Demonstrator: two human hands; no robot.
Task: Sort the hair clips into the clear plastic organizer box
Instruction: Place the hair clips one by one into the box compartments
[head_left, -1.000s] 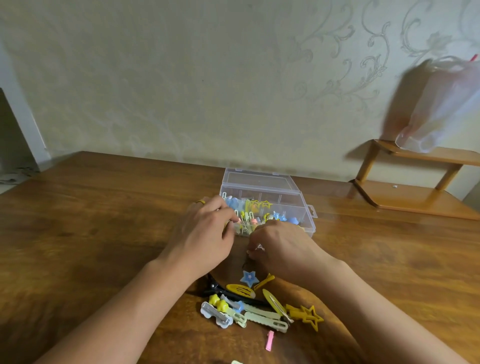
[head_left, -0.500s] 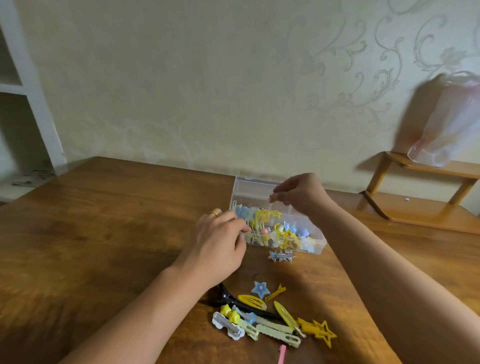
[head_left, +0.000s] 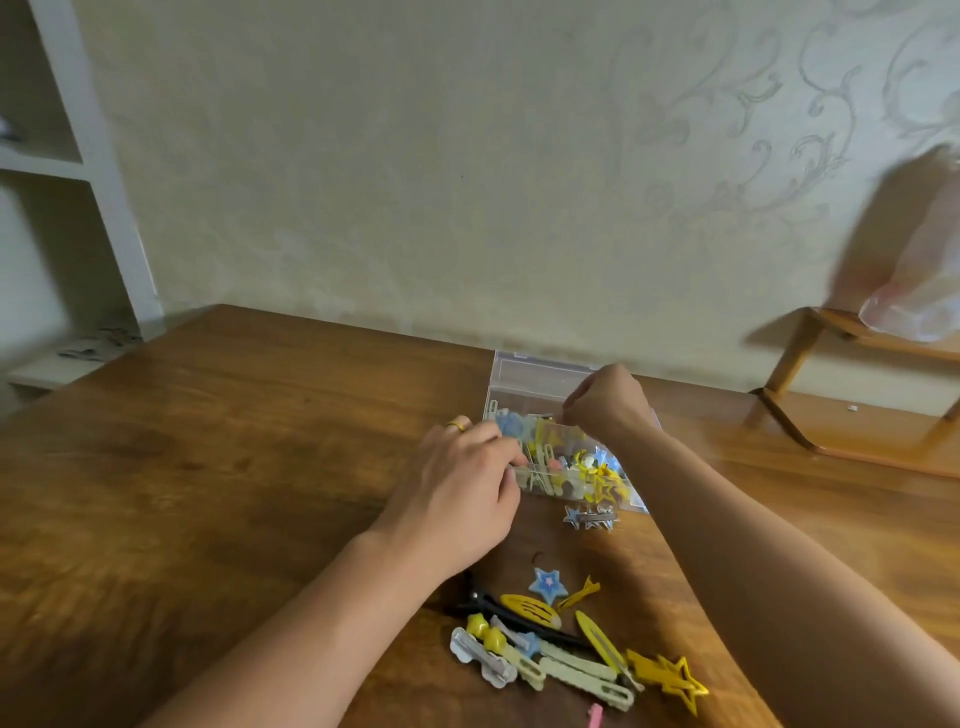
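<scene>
On the wooden worktop (head_left: 208, 467), the clear organizer box (head_left: 524, 379) is being steadied by the left hand (head_left: 457, 493), fingers curled at its edge; right hand (head_left: 605, 402) fingers are being pinched together above it, contents indiscernible, while loose hair clips (head_left: 561, 649) are lying nearby.

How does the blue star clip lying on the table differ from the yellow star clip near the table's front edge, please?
The blue star clip is a solid star with a pink centre; the yellow star clip is an open star outline on a yellow bar. The blue one looks smaller and lies apart, nearer the organizer box; the yellow one sits at the right end of the clip pile. Both are star-shaped, lie on the table, and are not yet sorted.
</scene>
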